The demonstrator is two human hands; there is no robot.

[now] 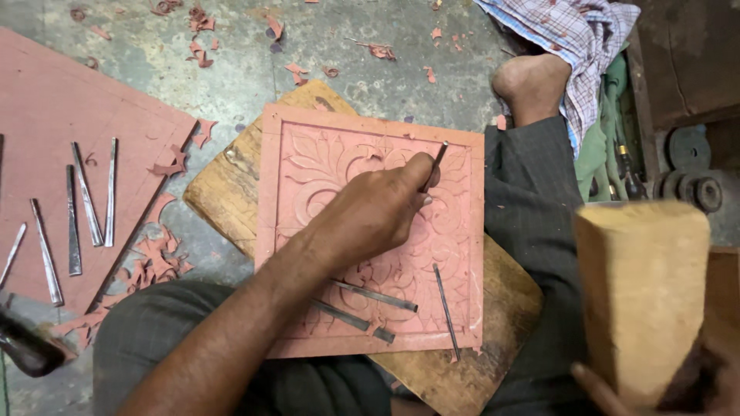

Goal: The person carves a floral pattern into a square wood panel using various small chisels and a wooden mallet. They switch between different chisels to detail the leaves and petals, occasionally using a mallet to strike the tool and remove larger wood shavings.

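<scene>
Rough grey concrete floor point(362, 62), littered with reddish shavings point(158, 258), fills the scene. At its centre a square pink panel point(455, 254) carved with a leaf and flower relief lies on a worn wooden board point(223, 192), which rests across the seated person's dark trousered lap. The left hand point(378, 212) rests on the panel, fingers clenched around a thin metal chisel point(436, 163) whose handle end points toward one o'clock. Three spare chisels point(375, 296) lie loose on the panel at six o'clock from that hand. At four o'clock, close to the camera, the right hand point(617, 389) grasps a pale wooden mallet block point(644, 296), held upright. At nine o'clock a row of metal chisels point(77, 223) rests on a larger pink sheet point(54, 100). A bare foot point(532, 85) and checked cloth point(578, 35) sit at one o'clock.
</scene>
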